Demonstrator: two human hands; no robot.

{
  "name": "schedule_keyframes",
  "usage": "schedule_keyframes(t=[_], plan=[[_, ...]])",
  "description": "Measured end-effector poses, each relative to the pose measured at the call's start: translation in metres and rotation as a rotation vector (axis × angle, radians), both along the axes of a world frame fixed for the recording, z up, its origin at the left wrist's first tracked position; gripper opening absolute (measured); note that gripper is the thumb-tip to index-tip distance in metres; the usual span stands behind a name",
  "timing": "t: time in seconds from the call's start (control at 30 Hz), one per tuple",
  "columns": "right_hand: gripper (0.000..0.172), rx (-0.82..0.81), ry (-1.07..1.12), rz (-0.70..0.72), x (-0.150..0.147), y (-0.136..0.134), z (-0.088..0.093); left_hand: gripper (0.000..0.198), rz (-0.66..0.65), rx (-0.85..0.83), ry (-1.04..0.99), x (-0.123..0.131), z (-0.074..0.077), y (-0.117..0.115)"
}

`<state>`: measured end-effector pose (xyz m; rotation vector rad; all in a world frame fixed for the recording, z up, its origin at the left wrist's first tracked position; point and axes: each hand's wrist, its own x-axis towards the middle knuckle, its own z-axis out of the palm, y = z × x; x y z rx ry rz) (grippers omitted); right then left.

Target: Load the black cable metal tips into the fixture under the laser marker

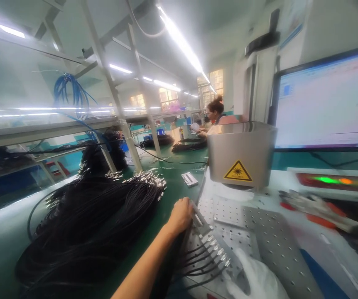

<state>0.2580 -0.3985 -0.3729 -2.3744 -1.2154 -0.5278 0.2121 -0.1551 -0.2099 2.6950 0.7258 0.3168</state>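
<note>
My left hand (181,214) is curled over the far end of a metal fixture bar (201,220) lying on the perforated metal plate (260,232). A row of several black cables with silver connectors (216,251) sits in that fixture, leads trailing toward me. My right hand (255,280), in a white glove, rests at the near end of the connector row; its fingers are blurred. Above the plate hangs a grey laser head (241,151) with a yellow warning sticker.
A big heap of black cables (91,224) covers the green bench on the left. A small metal jig (189,179) lies beyond. A monitor (328,99) and a lit control box (337,181) stand right. Another person (216,114) works farther down the bench.
</note>
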Motion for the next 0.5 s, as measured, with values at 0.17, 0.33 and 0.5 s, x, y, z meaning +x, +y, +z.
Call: schedule_keyframes(t=[0.17, 0.33, 0.5], plan=[[0.063, 0.219, 0.071, -0.121, -0.011, -0.001, 0.008, 0.051, -0.141, -0.192, -0.169, -0.041, 0.041, -0.054], [0.053, 0.218, -0.072, -0.074, -0.008, -0.007, 0.005, 0.074, -0.218, 0.064, 0.189, -0.101, 0.02, -0.08], [0.036, 0.101, -0.133, 0.055, -0.011, 0.016, 0.018, 0.044, -0.01, 0.524, 0.231, -0.136, -0.052, -0.059]])
